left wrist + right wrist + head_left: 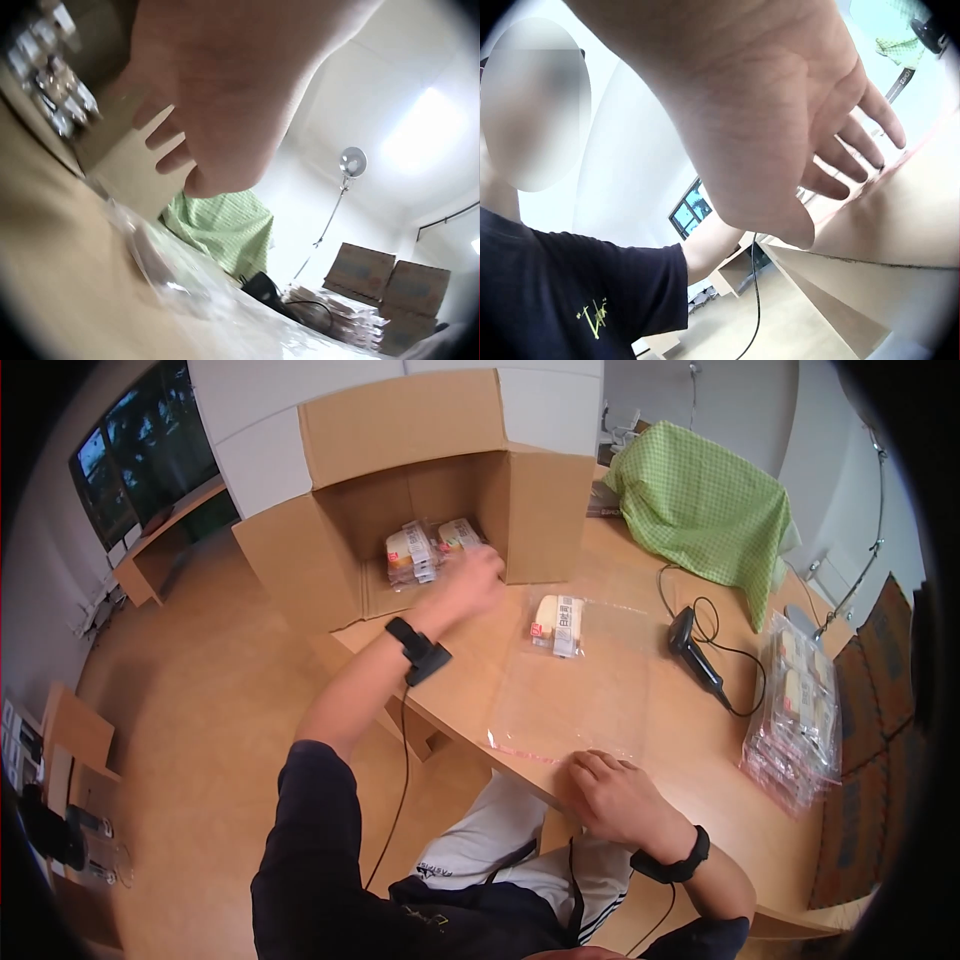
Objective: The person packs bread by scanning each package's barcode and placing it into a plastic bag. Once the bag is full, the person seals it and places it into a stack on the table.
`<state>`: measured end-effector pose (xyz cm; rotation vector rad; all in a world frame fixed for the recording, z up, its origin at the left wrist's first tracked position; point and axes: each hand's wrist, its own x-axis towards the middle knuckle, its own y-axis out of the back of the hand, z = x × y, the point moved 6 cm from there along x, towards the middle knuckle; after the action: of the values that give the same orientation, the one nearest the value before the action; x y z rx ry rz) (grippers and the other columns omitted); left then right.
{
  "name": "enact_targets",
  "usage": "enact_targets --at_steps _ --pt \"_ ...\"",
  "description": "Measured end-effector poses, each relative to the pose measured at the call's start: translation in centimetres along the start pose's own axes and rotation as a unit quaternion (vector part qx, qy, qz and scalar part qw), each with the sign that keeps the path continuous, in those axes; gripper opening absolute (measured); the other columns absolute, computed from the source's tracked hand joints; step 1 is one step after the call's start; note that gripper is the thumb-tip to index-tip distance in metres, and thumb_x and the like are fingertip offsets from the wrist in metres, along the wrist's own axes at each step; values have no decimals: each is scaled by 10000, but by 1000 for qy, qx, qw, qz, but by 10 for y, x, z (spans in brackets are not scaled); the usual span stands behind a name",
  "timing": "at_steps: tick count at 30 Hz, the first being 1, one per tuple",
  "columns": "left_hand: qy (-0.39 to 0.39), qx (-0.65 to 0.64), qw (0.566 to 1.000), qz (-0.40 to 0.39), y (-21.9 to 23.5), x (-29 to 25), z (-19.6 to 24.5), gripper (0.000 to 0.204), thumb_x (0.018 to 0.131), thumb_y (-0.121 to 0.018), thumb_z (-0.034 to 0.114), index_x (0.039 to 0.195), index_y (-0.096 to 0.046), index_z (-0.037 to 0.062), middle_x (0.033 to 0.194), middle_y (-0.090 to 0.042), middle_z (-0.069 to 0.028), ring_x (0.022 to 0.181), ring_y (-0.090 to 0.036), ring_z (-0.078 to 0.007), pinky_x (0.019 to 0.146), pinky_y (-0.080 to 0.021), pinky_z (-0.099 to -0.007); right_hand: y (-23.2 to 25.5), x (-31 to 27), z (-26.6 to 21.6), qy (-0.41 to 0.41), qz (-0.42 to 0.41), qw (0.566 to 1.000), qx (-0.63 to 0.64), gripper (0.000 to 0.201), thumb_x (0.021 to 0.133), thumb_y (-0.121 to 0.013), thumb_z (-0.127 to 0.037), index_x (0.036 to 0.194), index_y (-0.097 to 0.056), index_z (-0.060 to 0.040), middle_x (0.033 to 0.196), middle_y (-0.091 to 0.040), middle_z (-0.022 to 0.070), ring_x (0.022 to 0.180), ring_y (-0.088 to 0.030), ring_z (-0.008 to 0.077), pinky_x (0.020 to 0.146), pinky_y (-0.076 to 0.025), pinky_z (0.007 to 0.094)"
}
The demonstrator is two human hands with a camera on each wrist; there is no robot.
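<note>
In the head view my left hand [468,588] is in front of an open cardboard box [545,520], its fingers loosely bent and no object visible in them. Inside the box lie several wrapped bread packs [408,555]. A large clear plastic bag [570,700] with a red strip along its near edge lies flat on the table. One wrapped bread pack [557,625] with a printed label is at the bag's far end. My right hand [618,797] rests at the table's front edge by the red strip, its fingers extended in the right wrist view.
Right of the bag lies a black handheld scanner [697,658] with a looped cable. Farther right is a stack of bagged bread packs [797,705], beside brown cartons [875,730]. A green checked cloth [700,500] drapes over something at the back.
</note>
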<state>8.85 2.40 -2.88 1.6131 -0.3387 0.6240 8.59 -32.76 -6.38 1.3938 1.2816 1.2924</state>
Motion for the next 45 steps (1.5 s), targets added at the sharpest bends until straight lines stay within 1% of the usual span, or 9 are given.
enact_targets --at_steps 6,7,14,23,29,32,34,37,45 --pt "170 148 974 1 31 -22 -94 616 797 -685 342 1305 -522 34 1301 -536 -215 1260 -468 -386 1045 -376 -524 21 -6 7 41 -14 998 55 325 812 -645 -193 1076 -627 -5 1072 -652 143 967 -638 324 809 -545 390" --pt "221 160 955 -117 25 -28 -105 769 796 -701 411 1417 -418 58 1406 -459 -220 1307 -432 -389 1055 -354 -564 21 -6 8 57 -15 997 50 313 812 -643 -186 1070 -630 -9 1044 -652 142 950 -637 325 808 -543 391" --pt "221 247 933 -137 10 -64 -127 411 835 -635 227 1201 -537 66 1114 -655 -168 1046 -649 -323 990 -402 -570 21 0 20 77 0 995 69 207 805 -624 -139 963 -631 -5 918 -644 135 845 -629 320 756 -532 393" --pt "135 261 953 69 88 -55 -53 293 785 -616 111 1068 -597 40 866 -667 -125 820 -684 -246 633 -575 -376 44 14 53 74 97 989 90 88 793 -611 -91 826 -590 -12 813 -612 129 794 -612 313 707 -516 401" --pt "116 -54 975 181 112 -36 31 230 846 -559 57 1071 -584 17 883 -656 -183 803 -682 -289 631 -552 -415 58 37 77 20 160 982 97 359 823 -619 -114 1163 -565 -13 987 -639 152 883 -623 332 765 -526 412" --pt "127 -279 942 134 74 -16 47 225 901 -529 60 1117 -547 -2 1004 -666 -190 855 -687 -277 650 -573 -370 66 57 103 -49 224 962 145 531 884 -632 -157 1350 -415 -24 1138 -609 158 906 -642 294 727 -538 378" --pt "144 -649 747 29 35 6 70 332 911 -550 88 1227 -491 7 1151 -635 -163 949 -677 -266 701 -611 -358 70 69 124 -106 253 925 263 612 929 -625 -206 1419 -304 -28 1200 -582 134 913 -633 214 677 -540 335" --pt "138 -742 652 -77 15 36 106 440 923 -579 128 1317 -425 5 1237 -584 -140 1046 -651 -267 725 -634 -380 67 88 158 -150 248 848 443 540 948 -622 -223 1375 -359 -23 1150 -598 98 874 -608 147 626 -520 280" --pt "197 -762 580 -212 -68 67 119 465 944 -619 218 1317 -448 -2 1209 -620 -153 1034 -671 -272 690 -639 -407 71 73 228 -233 314 860 328 401 931 -602 -274 1161 -553 50 939 -678 203 848 -662 286 759 -526 378"
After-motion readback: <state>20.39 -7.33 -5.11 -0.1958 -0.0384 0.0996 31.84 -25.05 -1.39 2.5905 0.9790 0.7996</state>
